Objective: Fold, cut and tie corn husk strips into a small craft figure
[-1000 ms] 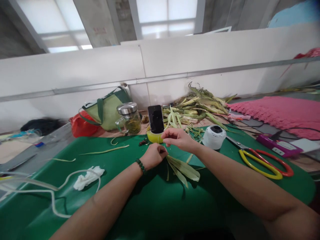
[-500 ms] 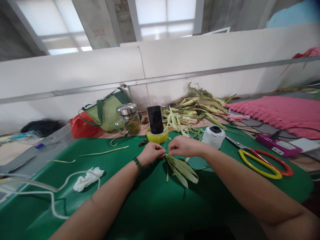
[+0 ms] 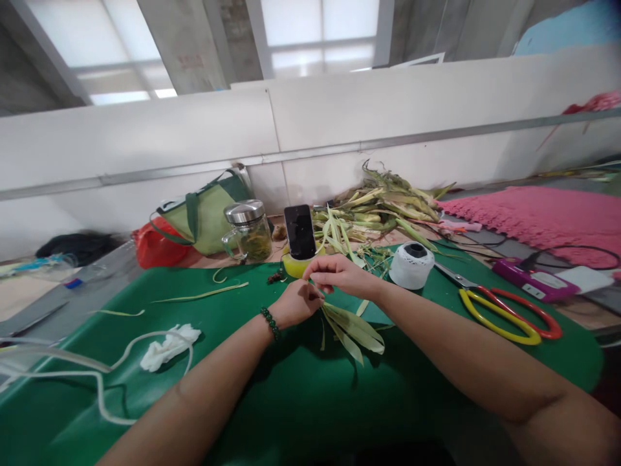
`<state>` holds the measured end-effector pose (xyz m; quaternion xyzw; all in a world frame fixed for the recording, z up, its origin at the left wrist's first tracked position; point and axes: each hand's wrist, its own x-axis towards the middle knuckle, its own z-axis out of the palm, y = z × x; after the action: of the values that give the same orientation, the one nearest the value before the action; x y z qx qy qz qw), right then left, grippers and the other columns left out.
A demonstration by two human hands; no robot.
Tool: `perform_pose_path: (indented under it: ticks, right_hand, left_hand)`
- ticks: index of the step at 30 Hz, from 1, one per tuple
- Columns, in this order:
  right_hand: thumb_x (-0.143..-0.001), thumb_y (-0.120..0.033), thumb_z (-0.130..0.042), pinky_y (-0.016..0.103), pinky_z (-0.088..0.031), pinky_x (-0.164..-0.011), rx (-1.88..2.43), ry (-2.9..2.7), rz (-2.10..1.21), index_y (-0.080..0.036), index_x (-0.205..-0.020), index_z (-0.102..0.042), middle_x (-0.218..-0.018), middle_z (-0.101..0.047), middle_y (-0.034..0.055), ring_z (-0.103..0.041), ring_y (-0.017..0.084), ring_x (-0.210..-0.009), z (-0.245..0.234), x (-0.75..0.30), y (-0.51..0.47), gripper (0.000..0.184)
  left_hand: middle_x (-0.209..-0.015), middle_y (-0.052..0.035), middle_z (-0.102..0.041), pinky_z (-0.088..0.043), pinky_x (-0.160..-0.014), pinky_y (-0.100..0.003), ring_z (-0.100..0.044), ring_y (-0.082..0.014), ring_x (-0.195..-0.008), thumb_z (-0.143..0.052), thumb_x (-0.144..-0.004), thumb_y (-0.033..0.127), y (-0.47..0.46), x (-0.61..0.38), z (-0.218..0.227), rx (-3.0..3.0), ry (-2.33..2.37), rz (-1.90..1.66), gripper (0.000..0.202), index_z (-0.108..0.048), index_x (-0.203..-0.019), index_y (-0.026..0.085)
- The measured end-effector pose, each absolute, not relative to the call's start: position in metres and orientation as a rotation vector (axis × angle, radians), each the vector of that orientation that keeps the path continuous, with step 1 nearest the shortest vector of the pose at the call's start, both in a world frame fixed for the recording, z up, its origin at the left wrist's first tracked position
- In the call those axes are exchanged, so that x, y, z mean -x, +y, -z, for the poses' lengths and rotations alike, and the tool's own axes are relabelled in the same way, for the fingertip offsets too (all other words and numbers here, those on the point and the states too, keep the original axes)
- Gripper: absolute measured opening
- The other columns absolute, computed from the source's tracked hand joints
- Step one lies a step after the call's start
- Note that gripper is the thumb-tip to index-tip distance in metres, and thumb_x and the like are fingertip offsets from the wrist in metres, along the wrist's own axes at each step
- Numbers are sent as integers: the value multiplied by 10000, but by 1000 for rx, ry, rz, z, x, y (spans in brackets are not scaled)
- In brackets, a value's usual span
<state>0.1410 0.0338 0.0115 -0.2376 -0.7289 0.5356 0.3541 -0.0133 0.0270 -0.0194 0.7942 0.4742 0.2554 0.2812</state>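
A bundle of pale green, husk-like leaf strips (image 3: 356, 327) fans out over the green mat toward the right. Its gathered end is pinched in my left hand (image 3: 295, 303), which wears a dark green bead bracelet (image 3: 270, 322). Just above and beyond the left fingertips is my right hand (image 3: 337, 273), fingers bent and drawn together. Whatever lies between those right fingers is too thin or hidden to make out. A white spool of thread (image 3: 411, 266) stands right of my right wrist. Scissors (image 3: 499, 310) with one yellow and one red handle lie farther right.
Behind the hands a phone (image 3: 300, 232) leans upright on a yellow tape roll (image 3: 294, 266). A lidded glass mug (image 3: 248, 233), a green bag (image 3: 208, 220) and a leaf pile (image 3: 388, 204) line the back. Crumpled tissue (image 3: 169, 348) and white tubing (image 3: 101, 388) lie left on the green mat (image 3: 310, 414).
My right hand has moved left and slightly up, from beside the left fingertips to above them. The left hand has turned a little, still pinching the leaf bundle.
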Motion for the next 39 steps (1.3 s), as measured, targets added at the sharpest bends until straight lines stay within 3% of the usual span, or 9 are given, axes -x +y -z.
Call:
perform_pose_path:
  ticks: [4, 7, 9, 13, 16, 21, 26, 30, 39]
  right_hand:
    - [-756, -340, -577, 210, -378, -488, 580, -1814, -1396, -141, -830, -588, -558, -527, -39, -464, 78, -483, -10, -138, 33, 212]
    - [-745, -344, -584, 212, -367, -491, 597, -1871, -1312, -147, -822, -593, -604, -544, -26, -465, 84, -510, -11, -138, 34, 212]
    - [-753, -320, -576, 210, -331, -489, 741, -1957, -1103, -150, -808, -611, -592, -519, -27, -430, 84, -511, -12, -141, 36, 182]
    - [-785, -332, -553, 233, -253, -485, 1241, -2254, -586, -160, -714, -656, -545, -505, -6, -398, 101, -504, -16, -157, 43, 213]
    - [-728, -358, -631, 239, -250, -485, 1337, -2597, -603, -176, -618, -671, -590, -584, 19, -439, 111, -522, -19, -169, 47, 217]
    - [-702, -249, -636, 238, -250, -480, 1302, -2704, -528, -190, -617, -691, -626, -622, 20, -438, 109, -522, -24, -172, 38, 117]
    - [-720, -169, -561, 233, -277, -499, 960, -2782, -669, -170, -606, -664, -560, -571, -5, -427, 93, -495, -26, -165, 28, 154]
    - [-752, -162, -545, 219, -315, -543, 795, -2764, -702, -149, -638, -652, -627, -598, 4, -476, 98, -560, -26, -161, 26, 157]
    - [-817, -165, -532, 225, -340, -626, 1044, -2459, -292, -152, -733, -667, -744, -632, 36, -528, 135, -712, 0, -141, 41, 159]
  left_hand:
    - [-430, 22, -455, -318, -502, -236, -412, -103, -466, -576, -697, 209, 27, 14, 21, -2240, 1214, -597, 268, -523, -440, 160]
    - [-493, 2, -560, -360, -521, -235, -488, -124, -517, -591, -690, 213, 28, 15, 23, -2210, 1225, -630, 182, -609, -519, 156]
    - [-571, -24, -645, -408, -564, -245, -553, -151, -578, -605, -663, 191, 29, 16, 23, -2138, 1247, -621, 109, -675, -588, 153]
    - [-622, -47, -693, -448, -585, -253, -593, -166, -597, -599, -661, 223, 31, 20, 18, -1962, 1266, -501, 151, -722, -652, 134]
    - [-616, -54, -688, -458, -583, -249, -591, -154, -577, -614, -664, 278, 32, 22, 15, -1834, 1259, -500, 187, -719, -669, 123]
    - [-570, -42, -654, -457, -580, -234, -567, -122, -536, -628, -651, 294, 33, 21, 17, -1663, 1263, -559, 186, -656, -581, 124]
    - [-513, -19, -600, -373, -476, -205, -482, -93, -457, -573, -655, 252, 34, 18, 20, -1725, 1337, -554, 179, -618, -537, 126]
    - [-466, 5, -539, -307, -436, -199, -399, -74, -412, -512, -654, 216, 34, 17, 20, -1844, 1365, -507, 194, -587, -498, 129]
    - [-542, -10, -605, -405, -554, -228, -507, -115, -532, -581, -645, 219, 29, 17, 16, -1982, 1247, -457, 146, -662, -589, 112]
